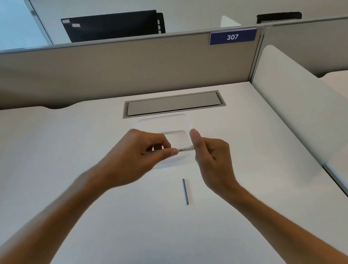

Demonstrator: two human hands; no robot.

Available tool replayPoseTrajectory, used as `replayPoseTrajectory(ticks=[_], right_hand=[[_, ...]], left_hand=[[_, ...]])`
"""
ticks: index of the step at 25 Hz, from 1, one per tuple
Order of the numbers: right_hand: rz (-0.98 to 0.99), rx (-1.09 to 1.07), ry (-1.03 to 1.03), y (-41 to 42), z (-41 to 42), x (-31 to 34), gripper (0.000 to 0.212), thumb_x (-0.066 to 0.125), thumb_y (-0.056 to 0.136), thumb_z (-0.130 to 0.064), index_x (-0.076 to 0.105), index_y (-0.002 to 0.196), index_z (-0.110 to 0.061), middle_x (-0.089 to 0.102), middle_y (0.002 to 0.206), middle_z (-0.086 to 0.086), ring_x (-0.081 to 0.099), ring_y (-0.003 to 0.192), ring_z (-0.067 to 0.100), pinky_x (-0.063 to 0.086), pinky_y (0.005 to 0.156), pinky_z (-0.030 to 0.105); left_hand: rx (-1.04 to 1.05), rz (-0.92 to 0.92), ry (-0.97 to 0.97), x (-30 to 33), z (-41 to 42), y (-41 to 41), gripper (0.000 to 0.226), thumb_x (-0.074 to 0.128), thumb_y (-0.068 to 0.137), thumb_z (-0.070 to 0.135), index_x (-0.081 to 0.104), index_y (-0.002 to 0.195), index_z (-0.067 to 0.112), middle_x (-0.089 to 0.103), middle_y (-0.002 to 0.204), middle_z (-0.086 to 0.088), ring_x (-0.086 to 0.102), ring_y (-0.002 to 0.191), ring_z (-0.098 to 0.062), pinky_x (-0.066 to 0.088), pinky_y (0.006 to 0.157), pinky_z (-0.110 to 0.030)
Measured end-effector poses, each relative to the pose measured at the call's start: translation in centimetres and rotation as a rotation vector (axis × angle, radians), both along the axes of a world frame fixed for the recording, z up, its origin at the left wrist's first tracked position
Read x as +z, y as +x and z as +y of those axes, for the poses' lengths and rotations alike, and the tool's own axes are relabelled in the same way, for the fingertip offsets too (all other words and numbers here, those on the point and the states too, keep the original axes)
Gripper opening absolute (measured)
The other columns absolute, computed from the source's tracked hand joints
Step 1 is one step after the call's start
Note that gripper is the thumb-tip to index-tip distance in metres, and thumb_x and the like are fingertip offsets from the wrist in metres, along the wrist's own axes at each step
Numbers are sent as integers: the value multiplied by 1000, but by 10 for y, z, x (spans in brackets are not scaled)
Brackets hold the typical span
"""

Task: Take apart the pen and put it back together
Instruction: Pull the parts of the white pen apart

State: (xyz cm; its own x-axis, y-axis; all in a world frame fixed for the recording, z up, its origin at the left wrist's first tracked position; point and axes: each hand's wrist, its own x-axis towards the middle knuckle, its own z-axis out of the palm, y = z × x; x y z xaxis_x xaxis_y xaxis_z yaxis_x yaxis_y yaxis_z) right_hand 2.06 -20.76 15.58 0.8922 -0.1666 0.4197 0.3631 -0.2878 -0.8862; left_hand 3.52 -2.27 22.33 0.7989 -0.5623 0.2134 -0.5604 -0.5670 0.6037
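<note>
A clear pen barrel (183, 149) with faint print is held level above the desk, between both hands. My left hand (136, 157) pinches its left part with thumb and fingers. My right hand (212, 157) grips the barrel's right end with curled fingers, thumb raised. A thin blue ink refill (185, 191) lies by itself on the white desk (92, 223), nearer me than the hands and pointing away from me. The barrel's ends are hidden inside the fingers.
A clear shallow plastic tray (162, 121) sits on the desk just beyond and under the hands. Behind it lies a grey cable hatch (173, 103), then a beige partition (103, 72) with a "307" sign (232, 36). A white side divider (299, 101) stands at right.
</note>
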Motion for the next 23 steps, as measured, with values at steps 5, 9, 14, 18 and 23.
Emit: replayPoseTrajectory(ticks=[5,9,14,18,23], right_hand=[[424,53,223,7,4,-11,59,45,104,-37,44,58,1,28,54,9,28,42,11,27,46,23],[262,55,177,6,3,-6,65,42,106,-32,30,55,6,26,50,8,23,46,16,21,46,29],[-402,65,-176,-1,-8,14,49,37,106,-21,26,58,-16,22,51,-1,17,52,11,16,51,23],[-431,28,-236,8,-14,7,47,38,106,-28,38,63,-11,31,55,-2,25,53,15,20,52,23],[207,148,55,14,-15,-13,52,50,97,-39,57,61,-2,59,62,22,52,64,43,37,58,38]], left_hand=[[11,-631,421,-20,-3,0,18,67,89,26,69,89,8,60,65,-4,53,49,-26,38,39,-28],[12,-499,248,-17,-5,0,25,59,94,33,71,86,12,60,61,-1,49,49,-24,39,41,-30],[-184,512,-168,7,4,13,26,63,90,35,72,76,15,41,50,7,32,47,-14,29,46,-19],[-178,448,-127,6,4,16,25,63,89,37,71,77,17,47,50,6,35,45,-10,31,46,-17],[54,-325,309,-15,2,12,39,44,91,52,71,94,23,68,66,7,54,52,-18,45,50,-29]])
